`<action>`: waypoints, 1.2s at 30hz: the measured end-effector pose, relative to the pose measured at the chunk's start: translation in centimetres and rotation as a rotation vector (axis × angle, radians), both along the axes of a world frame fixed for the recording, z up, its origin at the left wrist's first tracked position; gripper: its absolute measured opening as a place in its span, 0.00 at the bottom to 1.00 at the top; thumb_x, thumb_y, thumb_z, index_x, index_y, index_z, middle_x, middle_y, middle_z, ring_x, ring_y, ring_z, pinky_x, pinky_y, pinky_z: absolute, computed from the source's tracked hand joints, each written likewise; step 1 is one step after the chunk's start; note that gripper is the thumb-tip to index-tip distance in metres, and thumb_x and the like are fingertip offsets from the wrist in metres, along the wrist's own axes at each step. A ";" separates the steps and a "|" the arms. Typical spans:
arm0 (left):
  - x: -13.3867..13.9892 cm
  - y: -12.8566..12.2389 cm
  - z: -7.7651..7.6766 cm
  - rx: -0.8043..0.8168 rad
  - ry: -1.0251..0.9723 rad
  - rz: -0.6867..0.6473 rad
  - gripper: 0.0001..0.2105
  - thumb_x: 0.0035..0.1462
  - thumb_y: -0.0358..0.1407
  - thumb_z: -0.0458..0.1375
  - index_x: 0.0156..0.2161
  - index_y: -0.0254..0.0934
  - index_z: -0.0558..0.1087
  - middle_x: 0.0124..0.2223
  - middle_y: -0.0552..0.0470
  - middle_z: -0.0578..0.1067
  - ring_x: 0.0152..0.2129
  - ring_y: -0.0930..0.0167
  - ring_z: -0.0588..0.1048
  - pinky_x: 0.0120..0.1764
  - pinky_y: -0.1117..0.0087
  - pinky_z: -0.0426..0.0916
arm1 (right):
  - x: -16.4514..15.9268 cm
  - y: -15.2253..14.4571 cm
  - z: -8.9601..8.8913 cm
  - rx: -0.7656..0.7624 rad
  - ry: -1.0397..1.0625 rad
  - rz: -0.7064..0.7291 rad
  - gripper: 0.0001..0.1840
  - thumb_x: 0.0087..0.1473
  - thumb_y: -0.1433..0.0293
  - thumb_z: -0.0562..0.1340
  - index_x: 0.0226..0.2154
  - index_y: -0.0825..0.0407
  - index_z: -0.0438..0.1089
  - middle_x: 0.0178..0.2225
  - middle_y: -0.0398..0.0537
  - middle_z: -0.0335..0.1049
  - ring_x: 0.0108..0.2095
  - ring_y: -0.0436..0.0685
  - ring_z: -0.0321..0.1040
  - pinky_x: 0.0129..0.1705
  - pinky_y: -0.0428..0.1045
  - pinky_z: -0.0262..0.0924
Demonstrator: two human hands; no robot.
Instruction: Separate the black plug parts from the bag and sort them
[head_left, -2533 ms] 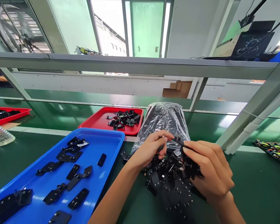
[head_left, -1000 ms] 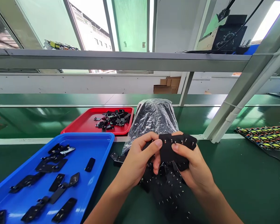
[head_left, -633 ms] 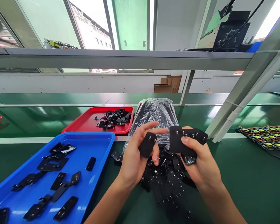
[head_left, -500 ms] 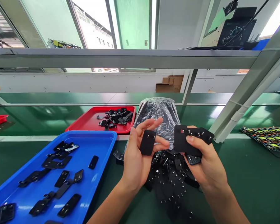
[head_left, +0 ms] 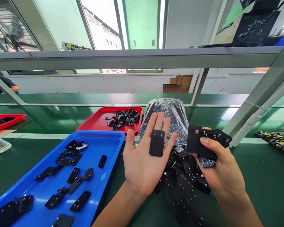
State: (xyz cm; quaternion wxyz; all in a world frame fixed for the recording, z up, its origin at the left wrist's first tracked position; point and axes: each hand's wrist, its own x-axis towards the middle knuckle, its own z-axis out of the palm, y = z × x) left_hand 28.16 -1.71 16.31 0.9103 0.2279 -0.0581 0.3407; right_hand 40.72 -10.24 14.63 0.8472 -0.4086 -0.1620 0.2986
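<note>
My left hand [head_left: 144, 160] is turned palm up with its fingers stretched and spread. A flat black rectangular piece [head_left: 156, 143] with small metal contacts at its top edge lies loose across those fingers. Thumb and fingers of my right hand [head_left: 221, 160] grip a fanned stack of similar black pieces [head_left: 201, 145], with metal contacts along the upper edges. Below and between the hands, a heap of black parts [head_left: 180, 183] with shiny metal points covers the green bench, partly hidden by the hands. Behind it sits a clear plastic bag [head_left: 167, 108].
A blue tray [head_left: 109, 134] on the left holds several scattered black parts. Behind it stands a red tray [head_left: 92, 121] with a pile of small black parts. Another red tray [head_left: 21, 117] is at far left. A slanted metal post [head_left: 253, 94] rises on the right.
My left hand has opened out flat, its fingers straightening under the black piece. My right hand still grips its stack. The whole view has shifted, so things appear farther right.
</note>
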 end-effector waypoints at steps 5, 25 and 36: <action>-0.4 -0.2 0.5 0.070 -0.019 0.003 0.31 0.64 0.54 0.33 0.68 0.45 0.45 0.66 0.59 0.58 0.66 0.69 0.48 0.64 0.58 0.51 | -0.1 -0.1 0.0 -0.015 0.020 -0.012 0.14 0.36 0.69 0.73 0.31 0.50 0.74 0.30 0.41 0.74 0.33 0.51 0.71 0.33 0.42 0.68; -0.3 -0.9 -0.6 -0.172 0.075 0.071 0.29 0.66 0.48 0.34 0.67 0.35 0.48 0.63 0.47 0.64 0.59 0.68 0.64 0.62 0.65 0.55 | 0.1 -1.1 -0.3 -0.084 0.025 -0.069 0.13 0.35 0.69 0.72 0.29 0.51 0.73 0.27 0.42 0.72 0.30 0.52 0.70 0.28 0.44 0.66; -3.7 -12.3 -13.4 -0.285 0.527 0.164 0.22 0.64 0.45 0.47 0.61 0.44 0.63 0.55 0.49 0.74 0.58 0.63 0.66 0.64 0.59 0.48 | -10.9 -10.8 -14.0 -0.285 0.268 0.052 0.12 0.42 0.64 0.70 0.29 0.48 0.68 0.28 0.40 0.70 0.30 0.53 0.68 0.33 0.47 0.65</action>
